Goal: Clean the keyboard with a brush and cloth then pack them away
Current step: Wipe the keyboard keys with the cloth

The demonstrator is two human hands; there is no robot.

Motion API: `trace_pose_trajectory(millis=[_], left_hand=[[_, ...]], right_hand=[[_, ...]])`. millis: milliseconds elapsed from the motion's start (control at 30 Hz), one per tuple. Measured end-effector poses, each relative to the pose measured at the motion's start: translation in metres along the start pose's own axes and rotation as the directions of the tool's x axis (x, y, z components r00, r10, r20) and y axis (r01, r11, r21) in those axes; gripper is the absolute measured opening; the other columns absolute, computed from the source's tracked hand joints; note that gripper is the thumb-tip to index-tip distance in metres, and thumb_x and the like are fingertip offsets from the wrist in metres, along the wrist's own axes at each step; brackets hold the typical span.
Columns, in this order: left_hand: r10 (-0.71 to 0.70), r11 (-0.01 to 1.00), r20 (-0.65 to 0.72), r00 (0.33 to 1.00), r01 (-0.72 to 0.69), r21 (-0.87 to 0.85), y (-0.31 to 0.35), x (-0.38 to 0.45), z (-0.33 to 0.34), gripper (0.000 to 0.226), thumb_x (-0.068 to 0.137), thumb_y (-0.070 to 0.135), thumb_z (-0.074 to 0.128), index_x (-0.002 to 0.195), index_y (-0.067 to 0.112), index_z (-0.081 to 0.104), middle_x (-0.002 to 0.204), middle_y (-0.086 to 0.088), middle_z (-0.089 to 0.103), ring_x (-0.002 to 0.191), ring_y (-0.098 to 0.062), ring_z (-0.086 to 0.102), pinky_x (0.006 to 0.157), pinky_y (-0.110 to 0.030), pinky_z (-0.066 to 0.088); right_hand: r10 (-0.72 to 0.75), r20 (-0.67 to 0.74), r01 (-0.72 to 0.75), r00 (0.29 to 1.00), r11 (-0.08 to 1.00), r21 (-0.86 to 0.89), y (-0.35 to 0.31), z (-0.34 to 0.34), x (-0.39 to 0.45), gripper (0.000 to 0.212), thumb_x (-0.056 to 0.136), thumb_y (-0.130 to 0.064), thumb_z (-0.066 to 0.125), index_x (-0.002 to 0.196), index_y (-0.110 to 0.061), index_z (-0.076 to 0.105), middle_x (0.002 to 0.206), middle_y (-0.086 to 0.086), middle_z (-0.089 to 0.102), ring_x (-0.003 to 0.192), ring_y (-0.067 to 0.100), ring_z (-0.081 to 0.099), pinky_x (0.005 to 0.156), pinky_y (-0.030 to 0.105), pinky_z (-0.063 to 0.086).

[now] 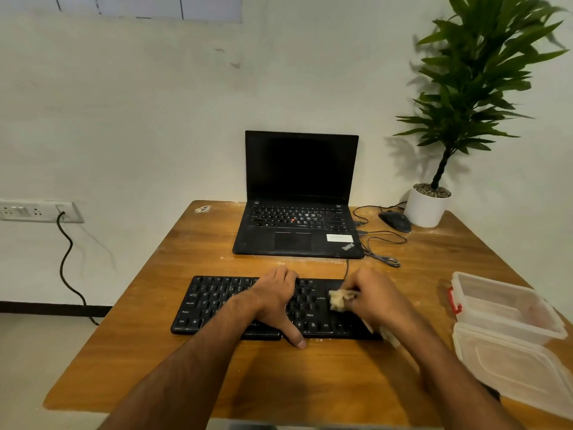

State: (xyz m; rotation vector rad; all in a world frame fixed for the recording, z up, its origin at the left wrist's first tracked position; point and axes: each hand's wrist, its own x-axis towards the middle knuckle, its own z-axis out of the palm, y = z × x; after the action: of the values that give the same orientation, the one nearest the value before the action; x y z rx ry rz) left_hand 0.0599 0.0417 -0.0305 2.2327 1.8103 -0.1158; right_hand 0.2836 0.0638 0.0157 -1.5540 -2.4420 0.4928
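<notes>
Left hand [273, 297] flat, pinning the keyboard [217, 302]; right hand [372, 301] in closed grip on the brush [338, 301], mid-sweep; cloth wipe and packing into the container [508, 308] remain.

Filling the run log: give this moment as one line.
stage: brushing | right hand: holds brush on keyboard | left hand: steadies keyboard | container: open
</notes>
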Motion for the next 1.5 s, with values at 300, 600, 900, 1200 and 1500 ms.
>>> trace_pose_trajectory(millis=[300,600,900,1200,1500], left_hand=[[0.007,1.000,0.001,1.000,-0.007,0.008,0.001,0.000,-0.001,0.128,0.056,0.074,0.088,0.152,0.012,0.029,0.143,-0.004,0.034,0.131,-0.020,0.035,0.120,-0.039,0.036],[0.009,1.000,0.007,1.000,-0.009,0.029,0.001,0.001,0.000,0.132,0.057,0.077,0.085,0.154,0.009,0.027,0.144,-0.006,0.033,0.131,-0.021,0.035,0.121,-0.041,0.035],[-0.008,1.000,0.016,1.000,0.008,0.006,0.001,0.003,0.001,0.132,0.056,0.075,0.087,0.154,0.012,0.026,0.145,-0.004,0.033,0.131,-0.021,0.035,0.120,-0.041,0.036],[0.001,1.000,0.002,1.000,-0.001,0.012,0.002,0.000,-0.001,0.131,0.056,0.075,0.088,0.153,0.010,0.028,0.143,-0.004,0.034,0.129,-0.020,0.035,0.119,-0.039,0.037],[0.011,0.999,-0.006,1.000,-0.011,0.033,0.002,0.000,-0.001,0.132,0.057,0.076,0.086,0.154,0.009,0.027,0.144,-0.005,0.034,0.131,-0.021,0.035,0.120,-0.039,0.035]], right_hand=[[-0.046,-0.095,0.029,0.994,0.984,-0.175,-0.011,0.028,-0.007,0.026,0.085,-0.004,0.071,0.108,-0.015,0.075,0.116,0.004,0.065,0.104,0.018,0.062,0.089,0.029,0.056],[0.038,-0.170,-0.055,0.985,0.994,-0.093,0.004,0.010,0.006,0.021,0.088,-0.010,0.072,0.108,-0.017,0.074,0.113,-0.001,0.068,0.099,0.011,0.064,0.087,0.028,0.057],[0.087,-0.021,-0.089,0.996,0.990,-0.108,0.002,0.011,-0.012,0.017,0.086,-0.010,0.072,0.102,-0.018,0.075,0.100,-0.003,0.071,0.086,0.010,0.067,0.075,0.026,0.060],[0.197,-0.158,-0.184,0.967,0.978,0.094,0.012,0.007,0.024,0.018,0.087,-0.009,0.070,0.069,-0.013,0.071,0.068,0.000,0.067,0.064,0.009,0.065,0.054,0.023,0.053],[0.172,-0.139,-0.156,0.975,0.981,0.119,0.017,0.017,-0.015,0.018,0.088,-0.008,0.070,0.104,-0.015,0.073,0.085,-0.008,0.066,0.072,-0.001,0.059,0.051,0.010,0.041]])
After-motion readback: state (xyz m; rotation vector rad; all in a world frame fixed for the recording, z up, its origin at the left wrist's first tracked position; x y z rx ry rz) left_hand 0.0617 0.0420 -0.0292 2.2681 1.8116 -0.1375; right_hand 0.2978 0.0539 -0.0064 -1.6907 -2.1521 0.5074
